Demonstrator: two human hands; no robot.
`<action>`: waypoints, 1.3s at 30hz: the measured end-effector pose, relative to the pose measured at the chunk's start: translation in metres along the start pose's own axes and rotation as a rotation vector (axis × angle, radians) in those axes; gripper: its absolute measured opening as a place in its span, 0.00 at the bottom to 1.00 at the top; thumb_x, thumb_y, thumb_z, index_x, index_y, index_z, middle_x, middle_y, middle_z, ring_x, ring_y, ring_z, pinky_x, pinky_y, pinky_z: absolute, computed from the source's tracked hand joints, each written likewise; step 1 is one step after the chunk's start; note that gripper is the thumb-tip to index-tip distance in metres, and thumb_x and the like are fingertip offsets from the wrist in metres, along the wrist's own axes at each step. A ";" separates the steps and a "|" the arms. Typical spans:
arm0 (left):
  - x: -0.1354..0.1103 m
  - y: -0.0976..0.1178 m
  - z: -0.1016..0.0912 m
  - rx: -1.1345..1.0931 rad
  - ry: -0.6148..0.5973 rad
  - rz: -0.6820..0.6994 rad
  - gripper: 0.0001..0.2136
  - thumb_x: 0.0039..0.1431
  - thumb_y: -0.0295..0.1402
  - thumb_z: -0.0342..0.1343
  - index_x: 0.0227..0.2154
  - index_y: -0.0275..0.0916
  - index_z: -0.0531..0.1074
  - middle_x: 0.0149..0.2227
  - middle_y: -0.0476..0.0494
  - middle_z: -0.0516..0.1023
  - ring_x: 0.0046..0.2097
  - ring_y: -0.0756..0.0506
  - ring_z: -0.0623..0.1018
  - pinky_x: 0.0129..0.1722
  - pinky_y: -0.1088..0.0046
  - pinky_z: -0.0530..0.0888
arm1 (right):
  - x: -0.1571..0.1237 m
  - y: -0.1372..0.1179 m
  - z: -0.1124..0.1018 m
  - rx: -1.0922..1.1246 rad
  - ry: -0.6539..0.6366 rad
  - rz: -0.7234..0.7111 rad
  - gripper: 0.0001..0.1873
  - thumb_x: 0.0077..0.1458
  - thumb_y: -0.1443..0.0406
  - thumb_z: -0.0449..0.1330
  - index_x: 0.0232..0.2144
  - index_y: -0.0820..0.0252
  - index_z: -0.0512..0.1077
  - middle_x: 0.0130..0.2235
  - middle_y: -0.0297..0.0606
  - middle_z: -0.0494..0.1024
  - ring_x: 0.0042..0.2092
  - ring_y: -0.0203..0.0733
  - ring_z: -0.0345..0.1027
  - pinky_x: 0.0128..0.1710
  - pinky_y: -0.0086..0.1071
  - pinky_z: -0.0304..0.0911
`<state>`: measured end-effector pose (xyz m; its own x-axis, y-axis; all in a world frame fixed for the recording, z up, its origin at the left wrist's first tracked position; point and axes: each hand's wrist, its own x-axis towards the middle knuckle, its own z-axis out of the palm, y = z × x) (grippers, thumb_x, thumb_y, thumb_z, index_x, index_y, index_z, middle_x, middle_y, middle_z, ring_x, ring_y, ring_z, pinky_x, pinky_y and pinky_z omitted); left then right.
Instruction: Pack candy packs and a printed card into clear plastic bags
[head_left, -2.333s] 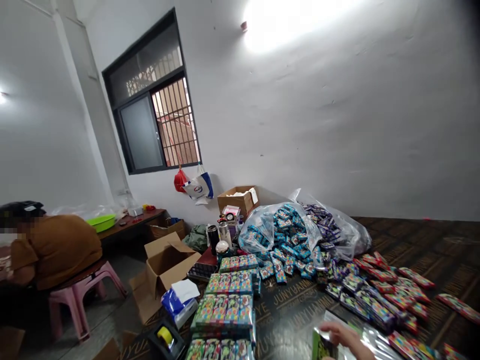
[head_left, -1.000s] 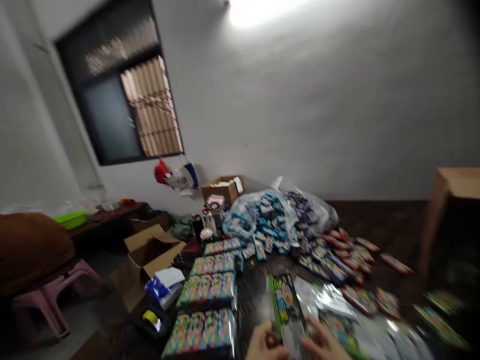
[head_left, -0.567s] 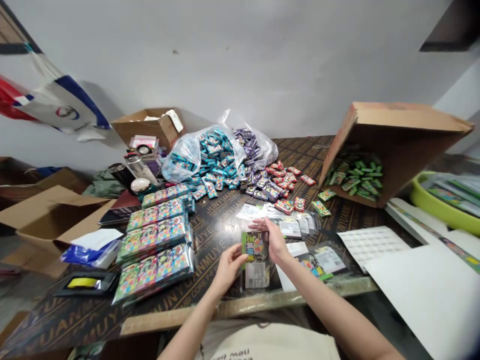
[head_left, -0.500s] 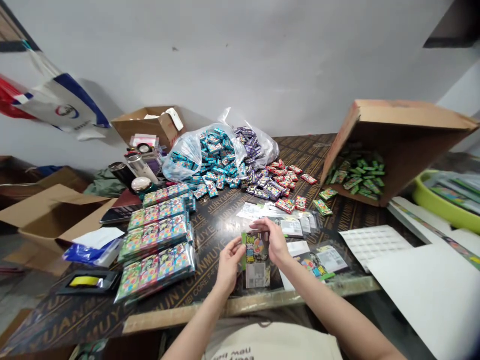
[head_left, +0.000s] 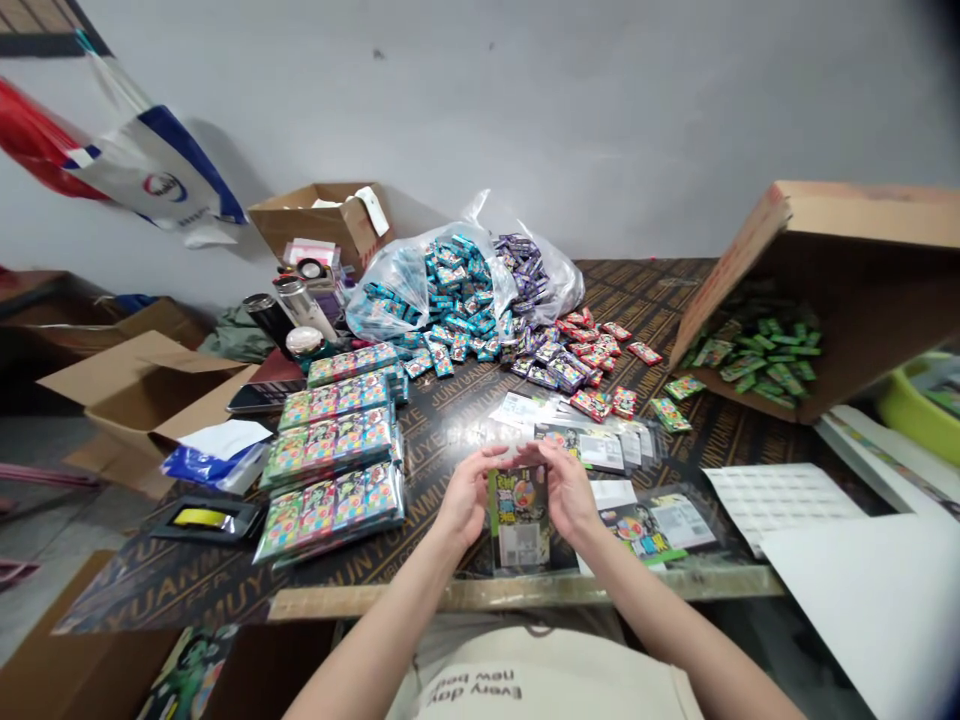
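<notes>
A dark printed plastic packet (head_left: 521,520) with a green edge and a pale label stands near the table's front edge. My left hand (head_left: 466,492) closes round its upper left corner, thumb and fingers curled inward. Opposite it, my right hand (head_left: 570,492) holds the upper right corner with bent fingers. The fingertips of both hands nearly meet above the packet's top edge, and their exact grip there is partly hidden. Beside my right forearm lies another printed packet (head_left: 637,532). Several overlapping packets (head_left: 600,448) lie just beyond my right hand.
Stacks of filled colourful packs (head_left: 334,510) stand at left, near a tape dispenser (head_left: 206,518). Small blue boxes (head_left: 457,290), purple boxes (head_left: 525,265) and red boxes (head_left: 600,350) lie behind. A tilted carton (head_left: 847,215) with green boxes and a white sheet (head_left: 862,590) are at right.
My left hand has moved up from the packet's left side to its top corner. Both hands now curve round the top edge. The camera view has shifted slightly left.
</notes>
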<state>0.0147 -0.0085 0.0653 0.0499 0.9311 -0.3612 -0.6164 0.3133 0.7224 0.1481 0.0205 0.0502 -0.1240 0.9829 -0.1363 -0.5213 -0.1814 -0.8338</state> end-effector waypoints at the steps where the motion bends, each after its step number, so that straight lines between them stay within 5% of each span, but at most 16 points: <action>1: -0.001 0.001 0.000 0.022 -0.007 0.009 0.15 0.43 0.29 0.57 0.38 0.35 0.71 0.31 0.42 0.78 0.34 0.46 0.76 0.34 0.69 0.70 | 0.001 -0.002 -0.001 -0.030 -0.005 0.005 0.08 0.43 0.62 0.61 0.27 0.60 0.73 0.29 0.37 0.78 0.34 0.43 0.73 0.40 0.37 0.65; 10: -0.020 0.018 0.007 0.833 -0.016 0.587 0.05 0.42 0.33 0.62 0.25 0.41 0.78 0.32 0.42 0.79 0.36 0.42 0.76 0.42 0.65 0.69 | 0.009 -0.034 -0.028 -0.544 -0.263 -0.168 0.07 0.43 0.62 0.63 0.27 0.58 0.76 0.29 0.36 0.78 0.31 0.41 0.71 0.35 0.35 0.66; 19: -0.003 0.031 0.008 0.865 -0.045 0.354 0.07 0.39 0.33 0.63 0.24 0.35 0.77 0.24 0.43 0.78 0.26 0.46 0.75 0.29 0.72 0.70 | 0.006 -0.046 -0.023 -0.541 -0.318 -0.107 0.07 0.39 0.63 0.65 0.24 0.61 0.76 0.23 0.34 0.76 0.24 0.35 0.67 0.27 0.28 0.64; 27: -0.022 0.030 0.014 1.144 -0.152 0.659 0.04 0.44 0.28 0.57 0.23 0.39 0.77 0.29 0.43 0.78 0.31 0.46 0.75 0.34 0.72 0.70 | 0.001 -0.045 -0.029 -0.587 -0.356 -0.126 0.08 0.43 0.62 0.63 0.26 0.60 0.77 0.24 0.35 0.77 0.25 0.36 0.68 0.27 0.31 0.65; 32: -0.021 0.025 0.006 1.126 -0.167 0.645 0.03 0.45 0.30 0.59 0.22 0.40 0.76 0.30 0.42 0.79 0.32 0.45 0.76 0.35 0.71 0.71 | -0.011 -0.038 -0.035 -0.616 -0.279 -0.328 0.04 0.44 0.66 0.63 0.26 0.56 0.77 0.35 0.38 0.78 0.40 0.43 0.71 0.45 0.38 0.63; 35: -0.019 0.021 0.002 1.046 -0.124 0.598 0.02 0.45 0.30 0.59 0.22 0.40 0.76 0.30 0.41 0.79 0.33 0.44 0.77 0.35 0.70 0.72 | -0.019 -0.027 -0.044 -0.570 -0.244 -0.279 0.13 0.43 0.67 0.63 0.35 0.54 0.75 0.42 0.38 0.76 0.44 0.43 0.68 0.49 0.39 0.60; 39: -0.023 0.024 -0.006 0.956 -0.010 0.583 0.02 0.45 0.29 0.59 0.22 0.39 0.76 0.30 0.42 0.79 0.34 0.43 0.77 0.36 0.69 0.73 | -0.032 0.000 -0.057 -0.548 -0.290 -0.040 0.30 0.36 0.67 0.66 0.46 0.53 0.68 0.43 0.37 0.73 0.40 0.42 0.68 0.44 0.38 0.63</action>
<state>-0.0060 -0.0241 0.0871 -0.0406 0.9825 0.1815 0.3091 -0.1604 0.9374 0.2004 -0.0095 0.0242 -0.3780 0.9257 -0.0127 -0.0302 -0.0261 -0.9992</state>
